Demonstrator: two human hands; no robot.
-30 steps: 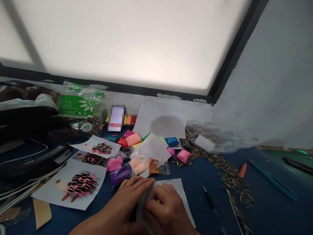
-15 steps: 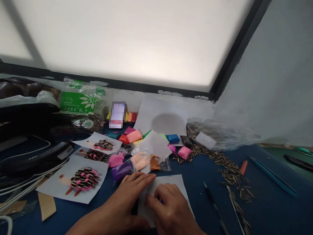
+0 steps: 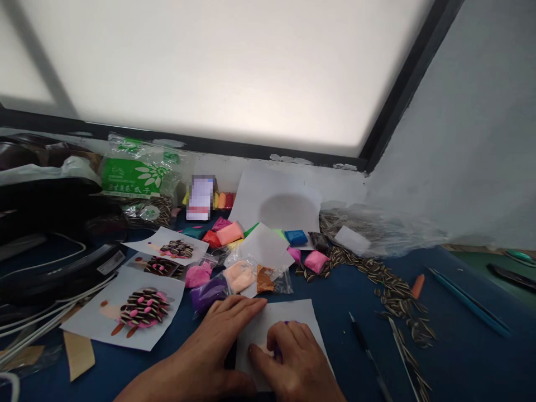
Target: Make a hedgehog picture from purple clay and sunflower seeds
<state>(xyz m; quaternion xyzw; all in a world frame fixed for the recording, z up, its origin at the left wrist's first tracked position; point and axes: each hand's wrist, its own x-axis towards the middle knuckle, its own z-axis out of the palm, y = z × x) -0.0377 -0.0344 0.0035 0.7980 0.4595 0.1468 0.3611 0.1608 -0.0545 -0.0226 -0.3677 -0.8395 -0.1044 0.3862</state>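
Observation:
A small sheet of white paper lies on the table beneath both hands. My left hand rests along its left side, fingers stretched out, holding nothing. My right hand is over the middle of the sheet, fingers curled and thumb bent in. Purple clay shows under and between these fingers, touching the paper; most of it is hidden. A little peach colour shows by the thumb tip. Just beyond are bags of purple clay, peach clay and brown clay.
Finished hedgehog pictures made with seeds lie to the left. Sunflower seeds are scattered on the right, near a black pen and blue tweezers. A phone, a seed bag and white cables are farther off.
My right hand has shifted slightly and its fingers have moved on the clay, so more purple shows above the knuckles. The left hand stays in place.

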